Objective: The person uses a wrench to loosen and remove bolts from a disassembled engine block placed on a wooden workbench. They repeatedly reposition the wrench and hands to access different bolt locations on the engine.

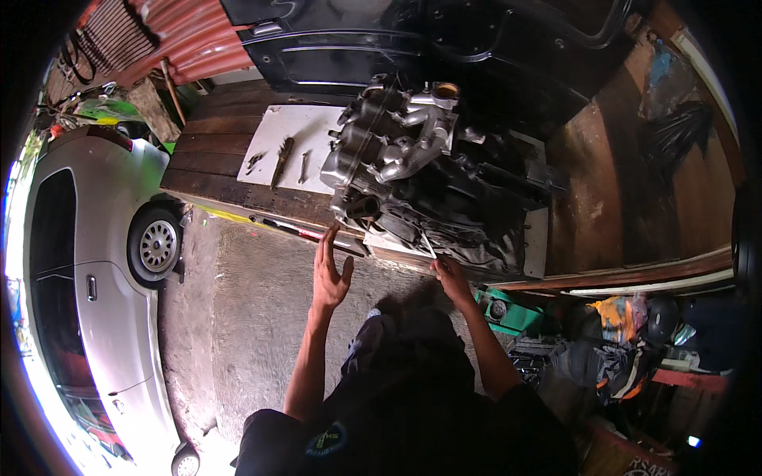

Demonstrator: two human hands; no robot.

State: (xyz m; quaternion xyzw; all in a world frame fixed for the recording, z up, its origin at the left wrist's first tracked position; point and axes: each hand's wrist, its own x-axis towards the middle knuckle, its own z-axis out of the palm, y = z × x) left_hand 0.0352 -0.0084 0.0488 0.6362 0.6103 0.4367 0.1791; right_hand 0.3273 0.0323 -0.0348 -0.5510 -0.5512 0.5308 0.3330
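Note:
My left hand (331,278) is raised in front of the workbench, fingers stretched out and holding nothing. Just beyond its fingertips is the lower end of a greasy metal engine assembly (429,143) with pipes and round openings. My right hand (452,284) is closed on a slim, pale rod-like tool (429,244); its exact kind is too small to make out. The tool points away from me toward dark, crumpled cloth (484,238) beside the metal parts. On a white board (266,131) to the left lie a dirty, dark-handled tool (282,161) and a small wrench (303,166).
The wooden bench (206,143) runs along a black vehicle panel (333,47). A silver car (111,230) stands at the left. Below right are a green case (512,313) and a cluttered pile with an orange cloth (615,316). A black plastic bag (679,135) sits far right.

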